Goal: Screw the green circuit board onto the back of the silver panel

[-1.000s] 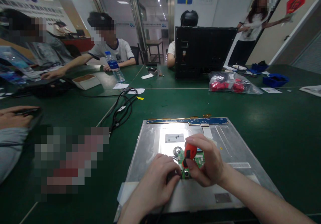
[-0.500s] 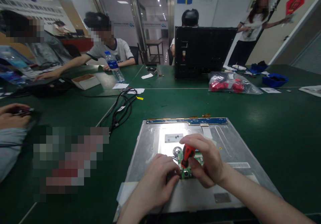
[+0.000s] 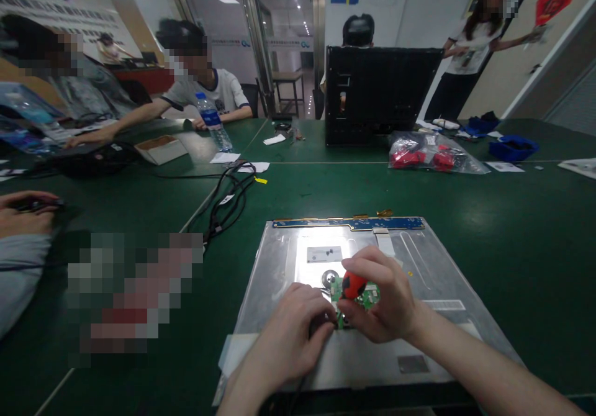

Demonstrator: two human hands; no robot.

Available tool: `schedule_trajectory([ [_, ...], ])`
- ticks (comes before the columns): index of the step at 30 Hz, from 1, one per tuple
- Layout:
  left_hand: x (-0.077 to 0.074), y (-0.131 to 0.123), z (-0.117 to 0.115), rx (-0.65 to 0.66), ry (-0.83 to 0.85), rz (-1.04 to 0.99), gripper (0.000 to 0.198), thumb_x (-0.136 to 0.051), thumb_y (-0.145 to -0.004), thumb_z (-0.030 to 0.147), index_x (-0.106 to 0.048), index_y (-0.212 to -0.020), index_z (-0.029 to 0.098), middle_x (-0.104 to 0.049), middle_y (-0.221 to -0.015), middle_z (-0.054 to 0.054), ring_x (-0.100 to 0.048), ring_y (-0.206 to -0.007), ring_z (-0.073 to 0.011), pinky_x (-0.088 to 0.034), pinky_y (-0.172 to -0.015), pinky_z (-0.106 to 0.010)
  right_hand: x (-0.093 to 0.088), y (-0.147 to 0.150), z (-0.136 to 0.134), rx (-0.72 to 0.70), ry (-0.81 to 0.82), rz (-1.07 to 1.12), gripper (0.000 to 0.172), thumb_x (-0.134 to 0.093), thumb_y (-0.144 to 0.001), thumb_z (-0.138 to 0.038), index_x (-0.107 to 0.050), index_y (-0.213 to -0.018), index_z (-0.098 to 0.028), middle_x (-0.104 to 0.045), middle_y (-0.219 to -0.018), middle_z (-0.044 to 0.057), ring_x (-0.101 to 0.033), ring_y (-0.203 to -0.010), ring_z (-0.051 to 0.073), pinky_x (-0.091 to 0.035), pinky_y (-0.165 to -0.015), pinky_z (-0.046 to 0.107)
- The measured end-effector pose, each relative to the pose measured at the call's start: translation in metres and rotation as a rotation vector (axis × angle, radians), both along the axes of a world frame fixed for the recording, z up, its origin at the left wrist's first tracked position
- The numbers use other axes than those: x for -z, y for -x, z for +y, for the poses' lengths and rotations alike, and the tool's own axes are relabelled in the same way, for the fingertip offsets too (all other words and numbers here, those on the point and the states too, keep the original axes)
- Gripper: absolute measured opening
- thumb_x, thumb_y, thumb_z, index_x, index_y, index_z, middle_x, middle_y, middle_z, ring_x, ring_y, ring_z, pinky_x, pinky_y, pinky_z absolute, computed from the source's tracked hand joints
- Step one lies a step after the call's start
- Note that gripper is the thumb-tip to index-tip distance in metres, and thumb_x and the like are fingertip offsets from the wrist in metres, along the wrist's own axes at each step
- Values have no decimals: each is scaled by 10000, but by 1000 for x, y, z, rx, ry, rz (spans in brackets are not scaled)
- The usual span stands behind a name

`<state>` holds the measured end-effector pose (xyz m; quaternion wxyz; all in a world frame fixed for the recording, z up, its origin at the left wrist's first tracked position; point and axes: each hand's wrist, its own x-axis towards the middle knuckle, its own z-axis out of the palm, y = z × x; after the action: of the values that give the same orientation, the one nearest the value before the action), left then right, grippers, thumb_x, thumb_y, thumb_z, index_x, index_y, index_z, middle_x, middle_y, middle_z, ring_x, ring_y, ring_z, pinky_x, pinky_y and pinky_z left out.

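Note:
A silver metal panel (image 3: pixel 279 261) lies on the green table, with a blue circuit strip (image 3: pixel 400 223) along its far edge. On its middle sits a small green circuit board (image 3: pixel 372 294). My right hand (image 3: pixel 386 292) grips a short red and black screwdriver (image 3: pixel 354 284) over the board; the tip is hidden. At the board's left edge is my left hand (image 3: pixel 293 329), fingers curled, thumb and forefinger close together; what they pinch is too small to name. A round metal disc (image 3: pixel 329 278) shows just beyond the fingers.
Black cables (image 3: pixel 233 198) lie left of the panel. Further back stand a black monitor (image 3: pixel 382 96), a water bottle (image 3: pixel 214 123), an open carton (image 3: pixel 161 150), a plastic bag with red items (image 3: pixel 433 154) and a blue tray (image 3: pixel 513 149). Another person's hand (image 3: pixel 28 214) is at left.
My right thumb has moved up and left onto the screwdriver's lower part, and the screwdriver's handle has shifted slightly right. My left hand is nearly unchanged.

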<state>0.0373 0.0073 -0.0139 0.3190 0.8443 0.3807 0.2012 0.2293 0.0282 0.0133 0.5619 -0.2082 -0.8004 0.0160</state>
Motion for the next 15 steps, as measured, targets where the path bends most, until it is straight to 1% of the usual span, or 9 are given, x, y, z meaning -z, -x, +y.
schedule_trajectory([
  [4, -3, -1, -1, -16, -6, 36, 121, -609, -825, 82, -627, -821, 201, -667, -832, -12, -597, -818, -209, -426, -828, -364, -2, -3, -1, -56, 30, -10, 495, -499, -834, -195, -462, -1326, -148, -585, -855, 50, -583, -691, 186, -498, -521, 294],
  [7, -3, -1, -1, -10, -10, 45, 109, -605, -819, 92, -613, -799, 199, -664, -823, -9, -598, -812, -205, -429, -829, -363, -3, -5, -2, -82, 61, -22, 543, -457, -813, -154, -445, -1356, -145, -620, -929, 81, -627, -782, 211, -551, -586, 328],
  [10, -3, -1, 0, -7, -22, 39, 102, -598, -815, 106, -599, -775, 200, -659, -812, -8, -597, -809, -207, -431, -820, -363, -3, -5, -2, -86, 68, -29, 566, -441, -805, -116, -435, -1371, -140, -634, -955, 93, -644, -832, 220, -571, -635, 347],
  [12, -3, -1, 0, -11, -24, 35, 103, -596, -813, 106, -597, -771, 200, -658, -809, -9, -595, -805, -206, -431, -824, -366, -3, -4, -1, -89, 60, -24, 575, -443, -805, -108, -427, -1379, -138, -630, -925, 82, -638, -812, 214, -567, -629, 342],
  [15, -4, -1, 0, -15, -13, 30, 109, -589, -814, 99, -597, -770, 199, -663, -816, -12, -592, -803, -206, -427, -828, -371, -4, -3, -1, -75, 46, -9, 566, -451, -806, -108, -434, -1371, -138, -614, -861, 58, -605, -730, 193, -535, -570, 313],
])
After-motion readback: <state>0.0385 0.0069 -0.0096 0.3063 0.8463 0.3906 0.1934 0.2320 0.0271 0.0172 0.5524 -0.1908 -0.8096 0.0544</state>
